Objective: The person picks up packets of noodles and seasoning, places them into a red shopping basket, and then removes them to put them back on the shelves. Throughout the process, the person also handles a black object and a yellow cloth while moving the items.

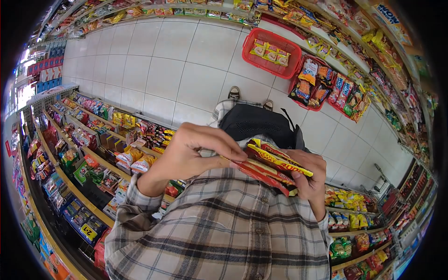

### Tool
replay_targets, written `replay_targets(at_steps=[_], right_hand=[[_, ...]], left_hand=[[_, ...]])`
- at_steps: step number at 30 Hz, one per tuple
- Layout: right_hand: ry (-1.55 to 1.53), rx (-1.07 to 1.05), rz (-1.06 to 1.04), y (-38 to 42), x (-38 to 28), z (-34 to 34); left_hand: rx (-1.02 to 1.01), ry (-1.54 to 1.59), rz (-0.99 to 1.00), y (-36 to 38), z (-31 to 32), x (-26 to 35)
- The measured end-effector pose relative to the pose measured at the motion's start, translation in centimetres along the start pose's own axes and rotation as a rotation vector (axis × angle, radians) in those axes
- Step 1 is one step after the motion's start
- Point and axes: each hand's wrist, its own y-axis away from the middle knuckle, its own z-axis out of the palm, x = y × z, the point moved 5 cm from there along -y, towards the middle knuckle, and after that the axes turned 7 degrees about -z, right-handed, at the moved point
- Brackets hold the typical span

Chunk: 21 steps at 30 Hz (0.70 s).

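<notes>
In front of my plaid shirt I hold a small stack of flat red and yellow snack packets, seen nearly edge-on. A yellow strip on the top one reads about "4000". My right hand is closed around the stack's right end, thumb on the near side. At the left end, my left hand pinches the edge of the packets between thumb and fingers. A black bag hangs just beyond the stack.
On the tiled floor ahead stands a red basket with several yellow packets. Beside it are red bins of snack bags. Shelves of packaged snacks curve along the left, the top and the right.
</notes>
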Motion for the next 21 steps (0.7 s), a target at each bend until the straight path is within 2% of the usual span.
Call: replay_targets(at_steps=[6,10,13,16,21], right_hand=[[-0.03,0.016,0.043,-0.5,0.4,-0.1],[-0.057,0.105,0.162,0.2,0.6,0.0],[-0.063,0.174,0.149,0.7,0.7,0.2],[-0.048,0.227,0.141,1.4,1.2,0.6],[-0.095,0.257,0.173,1.5,1.6,0.6]], left_hand=[[-0.033,-0.051,0.005,-1.8,0.1,0.6],[0.051,0.058,-0.169,-1.5,0.5,0.9],[0.091,0.124,-0.07,-0.8,-0.1,-0.8],[0.141,0.055,0.084,-0.1,-0.2,-1.5],[0.152,-0.156,0.199,-0.9,0.6,-0.8]])
